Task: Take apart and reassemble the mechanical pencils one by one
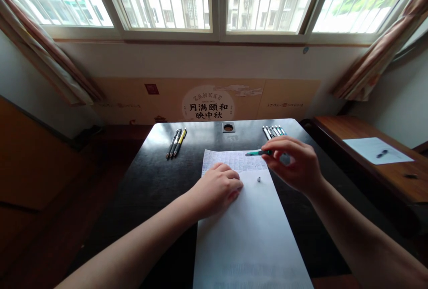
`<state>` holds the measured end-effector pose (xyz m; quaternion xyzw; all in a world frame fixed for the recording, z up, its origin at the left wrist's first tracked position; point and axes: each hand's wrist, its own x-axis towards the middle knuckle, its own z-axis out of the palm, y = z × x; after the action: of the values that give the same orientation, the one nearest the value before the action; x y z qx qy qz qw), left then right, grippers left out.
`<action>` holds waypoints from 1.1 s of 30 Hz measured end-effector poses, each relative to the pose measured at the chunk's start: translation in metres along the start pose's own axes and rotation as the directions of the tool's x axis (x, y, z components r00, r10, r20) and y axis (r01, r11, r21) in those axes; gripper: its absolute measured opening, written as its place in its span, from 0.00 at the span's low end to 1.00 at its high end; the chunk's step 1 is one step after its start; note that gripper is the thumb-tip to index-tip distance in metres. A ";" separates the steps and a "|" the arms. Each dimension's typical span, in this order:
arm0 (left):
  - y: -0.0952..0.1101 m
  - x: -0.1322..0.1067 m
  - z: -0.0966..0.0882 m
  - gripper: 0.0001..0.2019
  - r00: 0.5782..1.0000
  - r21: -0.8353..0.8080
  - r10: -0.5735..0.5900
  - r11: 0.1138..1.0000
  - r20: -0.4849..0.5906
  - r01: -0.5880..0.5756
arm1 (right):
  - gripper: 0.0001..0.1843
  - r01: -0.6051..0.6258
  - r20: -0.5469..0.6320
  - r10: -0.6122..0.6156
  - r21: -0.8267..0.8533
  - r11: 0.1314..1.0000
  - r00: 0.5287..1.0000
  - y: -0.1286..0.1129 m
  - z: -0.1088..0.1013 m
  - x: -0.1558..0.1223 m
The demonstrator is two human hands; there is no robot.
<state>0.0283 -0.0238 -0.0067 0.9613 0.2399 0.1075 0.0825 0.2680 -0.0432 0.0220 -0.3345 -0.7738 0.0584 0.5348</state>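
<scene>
A long white sheet of paper (249, 235) lies on the black table, its far end covered with rows of handwriting. On the paper rests my left hand (220, 188), fingers curled under; whatever they may hold is hidden. Just above the sheet's far right edge, my right hand (292, 162) pinches a slim green pen or pen part (254, 153) between thumb and fingertips, its narrow end pointing left. Between the two hands, a small grey piece (258, 179), perhaps a pen tip, sits on the paper.
Several pens (267, 133) lie side by side at the table's far right, partly behind my right hand. Three pens (176, 143), one yellow, lie at the far left. A round cable hole (228, 127) is near the back edge. A wooden desk (334, 130) with a sheet (374, 146) stands right.
</scene>
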 end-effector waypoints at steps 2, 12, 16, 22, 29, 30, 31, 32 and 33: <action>-0.001 0.000 -0.002 0.08 1.000 -0.011 -0.019 1.000 -0.009 0.019 | 0.07 0.132 0.162 -0.120 -0.066 0.989 0.979 -0.004 0.001 0.000; -0.010 -0.005 -0.007 0.08 0.994 0.074 -0.106 0.991 -0.018 0.107 | 0.11 0.284 0.672 -0.084 -0.193 0.939 0.736 -0.021 0.010 -0.005; -0.008 -0.006 -0.012 0.08 0.989 0.067 -0.145 0.987 0.001 0.145 | 0.11 0.213 0.775 0.004 -0.179 0.961 0.632 -0.021 0.017 -0.009; -0.013 -0.011 -0.012 0.07 0.989 0.006 -0.144 0.990 0.020 0.144 | 0.06 0.160 0.836 0.051 -0.164 0.973 0.546 -0.020 0.025 -0.012; -0.019 -0.011 -0.012 0.08 0.991 0.033 -0.132 0.991 -0.001 0.132 | 0.14 0.116 0.845 0.088 -0.174 0.978 0.528 -0.024 0.023 -0.012; -0.019 -0.011 -0.012 0.08 0.991 0.032 -0.130 0.991 -0.008 0.130 | 0.14 0.109 0.841 0.091 -0.175 0.979 0.534 -0.024 0.023 -0.012; -0.019 -0.011 -0.012 0.08 0.992 0.030 -0.127 0.991 -0.014 0.128 | 0.13 0.101 0.836 0.094 -0.175 0.979 0.540 -0.025 0.024 -0.012; -0.020 -0.011 -0.011 0.08 0.992 0.027 -0.125 0.992 -0.017 0.126 | 0.12 0.093 0.832 0.095 -0.174 0.980 0.547 -0.025 0.025 -0.013; -0.020 -0.011 -0.011 0.08 0.992 0.025 -0.125 0.992 -0.017 0.126 | 0.11 0.090 0.827 0.095 -0.173 0.981 0.554 -0.025 0.026 -0.013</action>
<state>0.0071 -0.0109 -0.0021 0.9444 0.3020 0.1062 0.0746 0.2367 -0.0632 0.0126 -0.3188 -0.9356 0.1343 0.0702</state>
